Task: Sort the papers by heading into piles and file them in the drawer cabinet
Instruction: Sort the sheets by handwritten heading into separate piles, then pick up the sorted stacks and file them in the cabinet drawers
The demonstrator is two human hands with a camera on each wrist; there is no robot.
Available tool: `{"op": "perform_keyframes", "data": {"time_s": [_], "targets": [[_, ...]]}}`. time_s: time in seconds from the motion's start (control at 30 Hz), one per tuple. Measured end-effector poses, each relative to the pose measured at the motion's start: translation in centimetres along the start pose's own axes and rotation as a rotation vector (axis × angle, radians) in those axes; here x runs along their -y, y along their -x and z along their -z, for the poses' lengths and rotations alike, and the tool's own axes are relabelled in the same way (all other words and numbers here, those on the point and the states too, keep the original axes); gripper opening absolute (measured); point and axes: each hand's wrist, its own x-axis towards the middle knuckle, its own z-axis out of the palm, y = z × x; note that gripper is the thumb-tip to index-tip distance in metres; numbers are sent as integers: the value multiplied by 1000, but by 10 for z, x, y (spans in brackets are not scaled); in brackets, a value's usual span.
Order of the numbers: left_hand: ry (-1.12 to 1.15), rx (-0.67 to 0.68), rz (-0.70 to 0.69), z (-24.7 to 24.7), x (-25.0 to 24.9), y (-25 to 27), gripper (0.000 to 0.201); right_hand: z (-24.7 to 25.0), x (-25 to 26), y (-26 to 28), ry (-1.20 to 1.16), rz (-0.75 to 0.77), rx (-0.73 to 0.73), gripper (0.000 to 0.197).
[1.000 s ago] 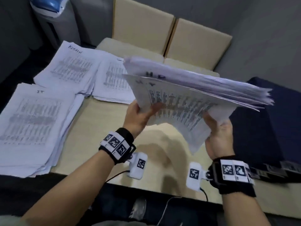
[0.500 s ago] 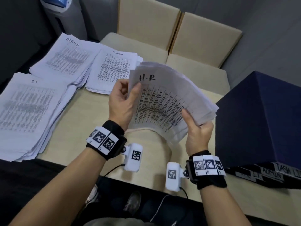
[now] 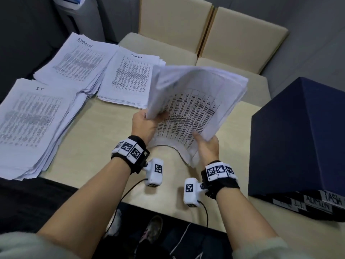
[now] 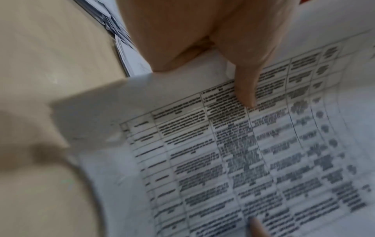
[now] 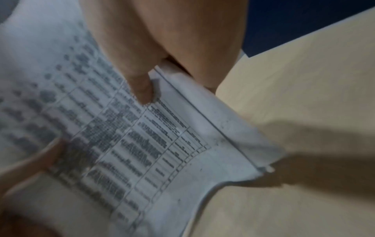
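Note:
A thick stack of printed papers point(image 3: 188, 107) is held above the beige table point(image 3: 100, 139), bent so its top edge curls over away from me. My left hand point(image 3: 147, 124) grips its left edge, thumb on the printed face point(image 4: 243, 89). My right hand point(image 3: 205, 144) grips the lower right corner, thumb on top point(image 5: 142, 89). On the table lie three sorted piles: one headed IT point(image 3: 29, 124) at the left, one headed ADMIN point(image 3: 76, 66) behind it, and a third pile point(image 3: 130, 79) whose heading I cannot read. The dark blue drawer cabinet point(image 3: 302, 135) stands at the right.
White labels reading TASK, ADMIN and IT point(image 3: 317, 202) show on the cabinet's front near the table edge. Two beige chairs point(image 3: 205, 34) stand behind the table. A grey bin with a blue lid point(image 3: 74, 14) is at the far left. Shoes point(image 3: 151, 230) show under the table.
The stack has come down from a raised, nearly flat hold to lower in front of me. Its top edge has curled over, hiding the H.R heading seen half a second ago.

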Motion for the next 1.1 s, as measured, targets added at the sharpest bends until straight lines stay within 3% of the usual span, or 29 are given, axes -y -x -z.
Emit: {"op": "perform_keyframes", "data": {"time_s": [0.07,0.17,0.23,0.4,0.53,0.6,0.73,0.87,1.0,1.1], "targets": [[73,21,16,5,-6,5,22,16,-2,3,-5,11,8,20],[317,138,124,11,-8,10,41,39,-7,12,86,48,13,8],[286,164,182,9,-2,14,43,47,-6,25,145,95,31,6],[164,131,171,9,8,29,20,81,0,66,114,135,-19,17],[288,248,288,2,17,54,59,110,-15,123,-341,-29,-50,31],[350,329,377,-7,23,68,70,113,-27,148,-351,-99,-40,35],[354,548,494,-26,38,107,48,128,-40,175,-236,-59,-230,25],[182,546,519,-39,51,126,32,177,-43,196,-191,-24,-318,17],[59,538,565,-54,74,147,30,253,-61,218,-207,-173,-253,27],[-66,660,626,-80,98,190,26,318,-82,235,-291,-319,-265,32]]}}
